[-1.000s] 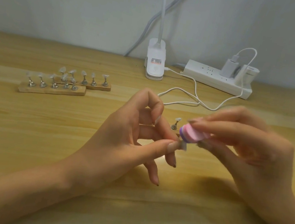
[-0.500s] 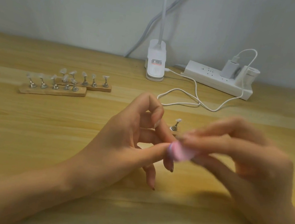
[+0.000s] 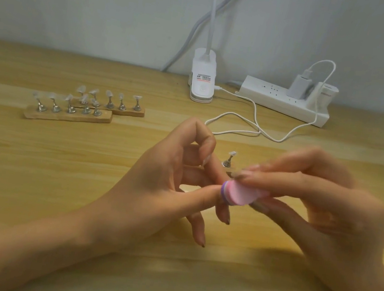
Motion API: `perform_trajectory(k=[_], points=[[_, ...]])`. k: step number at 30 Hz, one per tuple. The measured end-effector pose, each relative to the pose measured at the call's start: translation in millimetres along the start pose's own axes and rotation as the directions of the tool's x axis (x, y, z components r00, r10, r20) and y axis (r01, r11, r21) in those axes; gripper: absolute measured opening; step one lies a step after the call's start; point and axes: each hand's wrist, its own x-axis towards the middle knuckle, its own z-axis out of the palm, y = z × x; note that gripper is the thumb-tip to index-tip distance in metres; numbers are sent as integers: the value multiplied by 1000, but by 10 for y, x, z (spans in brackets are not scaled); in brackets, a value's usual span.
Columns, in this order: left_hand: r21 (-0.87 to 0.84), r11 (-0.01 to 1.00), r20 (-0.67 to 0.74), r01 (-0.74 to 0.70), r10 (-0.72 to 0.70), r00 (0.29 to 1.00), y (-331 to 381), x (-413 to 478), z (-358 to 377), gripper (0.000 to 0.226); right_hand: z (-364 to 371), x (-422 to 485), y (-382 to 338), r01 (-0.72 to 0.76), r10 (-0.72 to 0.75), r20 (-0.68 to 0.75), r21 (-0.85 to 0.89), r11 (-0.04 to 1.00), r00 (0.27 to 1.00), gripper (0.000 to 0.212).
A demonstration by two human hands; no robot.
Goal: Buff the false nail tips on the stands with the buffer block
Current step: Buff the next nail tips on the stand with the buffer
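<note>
Gripping of the pink foam buffer block (image 3: 243,194) with a purple end layer is recorded at the right hand (image 3: 324,213), whose fingers are laid along the top of the block and whose thumb is set beneath it. The block is held above the light wooden table (image 3: 32,184), just at four o'clock from frame centre, with its purple end turned to nine o'clock. That end is met by the thumb tip of the left hand (image 3: 162,190). The left index finger is curled, and the other fingers are extended downward. Whether anything is pinched by the left hand cannot be told, as the spot is covered by the block.

One small metal stand with a clear nail tip (image 3: 229,159) is noted on the table at twelve o'clock from the block, just beyond the fingers. Two wooden strips of metal stands carrying clear nail tips (image 3: 72,113) are noted at ten o'clock, well apart from the hands. A white clip lamp base (image 3: 202,82) is recorded at twelve o'clock, and a white power strip (image 3: 278,99) with a trailing white cable (image 3: 253,119) at one o'clock.
</note>
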Motion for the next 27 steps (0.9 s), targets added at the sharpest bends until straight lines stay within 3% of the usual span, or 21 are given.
perform_trajectory(k=[7,11,14,18,27], points=[[-4,1000,8,8,-8,1000,-3,0,-1,39,-3,20,-5,32,-31,29,-34,999,999,21],[-2,1000,-2,12,-12,1000,-8,2,3,41,-14,23,4,-36,36,-17,-3,999,999,22],[4,1000,4,11,-11,1000,-12,5,-2,41,5,16,-3,23,-22,32,-22,1000,999,20],[-7,1000,-8,18,-18,1000,-6,3,0,42,-5,21,5,-36,36,-13,-13,999,999,18],[-58,998,54,30,-27,998,5,-19,40,43,-2,10,33,-33,33,-15,-8,999,999,22]])
